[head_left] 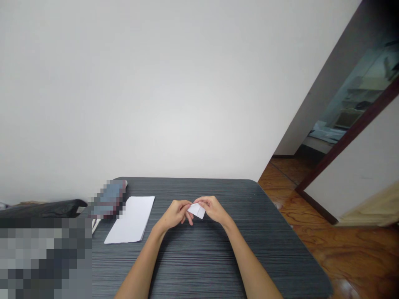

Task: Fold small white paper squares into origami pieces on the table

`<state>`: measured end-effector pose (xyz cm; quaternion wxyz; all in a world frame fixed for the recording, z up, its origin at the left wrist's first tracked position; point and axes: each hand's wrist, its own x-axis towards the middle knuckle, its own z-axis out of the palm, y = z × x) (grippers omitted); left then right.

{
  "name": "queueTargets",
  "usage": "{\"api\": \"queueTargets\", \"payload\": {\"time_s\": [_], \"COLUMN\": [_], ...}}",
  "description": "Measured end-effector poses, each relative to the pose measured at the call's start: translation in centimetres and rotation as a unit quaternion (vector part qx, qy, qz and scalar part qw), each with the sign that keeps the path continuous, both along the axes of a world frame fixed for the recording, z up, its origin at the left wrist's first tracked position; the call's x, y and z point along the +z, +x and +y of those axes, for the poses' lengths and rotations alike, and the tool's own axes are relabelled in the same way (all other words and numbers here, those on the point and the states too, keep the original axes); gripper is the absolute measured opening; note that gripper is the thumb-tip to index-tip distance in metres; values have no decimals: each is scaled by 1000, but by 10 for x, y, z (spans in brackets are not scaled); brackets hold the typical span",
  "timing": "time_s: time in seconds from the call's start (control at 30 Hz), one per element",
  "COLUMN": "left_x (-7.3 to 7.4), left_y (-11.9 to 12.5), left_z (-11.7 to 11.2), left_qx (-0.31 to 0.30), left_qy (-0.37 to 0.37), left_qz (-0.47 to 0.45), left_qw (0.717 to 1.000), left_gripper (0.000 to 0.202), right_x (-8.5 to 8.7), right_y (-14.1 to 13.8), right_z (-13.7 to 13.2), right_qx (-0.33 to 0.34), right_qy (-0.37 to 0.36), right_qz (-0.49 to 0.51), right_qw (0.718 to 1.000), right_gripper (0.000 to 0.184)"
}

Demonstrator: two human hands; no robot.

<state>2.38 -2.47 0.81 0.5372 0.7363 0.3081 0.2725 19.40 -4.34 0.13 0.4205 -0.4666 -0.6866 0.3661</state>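
Observation:
A small piece of folded white paper (197, 210) is held between my two hands above the dark table. My left hand (178, 213) pinches its left upper corner with thumb and forefinger, while the other fingers hang below and behind it. On the other side, my right hand (213, 207) grips the upper right edge, its thumb in front. A crease runs down the paper near its right part. The fingertips behind the paper are hidden.
The dark striped table (199, 265) stands against a white wall (187, 91). A stack of white paper sheets (132, 220) lies on the left, beside a blurred-out object (109, 199). Past the right table edge are a wooden floor (352, 245) and a doorway.

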Motion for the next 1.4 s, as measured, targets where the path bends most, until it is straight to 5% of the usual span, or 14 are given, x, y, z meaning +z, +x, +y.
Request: {"api": "queueTargets", "payload": {"time_s": [0.2, 0.5, 0.8, 1.03, 1.27, 1.4], "left_x": [3, 8, -5, -10, -14, -23], "left_y": [-8, -5, 2, 4, 2, 5], "left_z": [7, 9, 14, 14, 18, 18], "left_qx": [8, 99, 195, 200, 188, 194], "left_qy": [-66, 2, -69, -111, -50, 77], "left_qz": [-78, -96, -153, -157, -82, 15], "left_qw": [995, 990, 966, 961, 977, 978], "left_gripper": [49, 33, 29, 30, 26, 19], "right_x": [-2, -11, -7, -10, -7, -13], "right_y": [4, -4, -9, -11, -6, -1], "right_z": [2, 8, 7, 7, 6, 7], "right_qx": [1, 2, -56, -62, -29, -14], "right_qy": [-64, -127, -96, -107, -140, -88], "right_qz": [112, 270, 212, 200, 153, 83], "right_qw": [992, 954, 971, 972, 978, 993], "right_gripper": [25, 29, 29, 26, 19, 12]}}
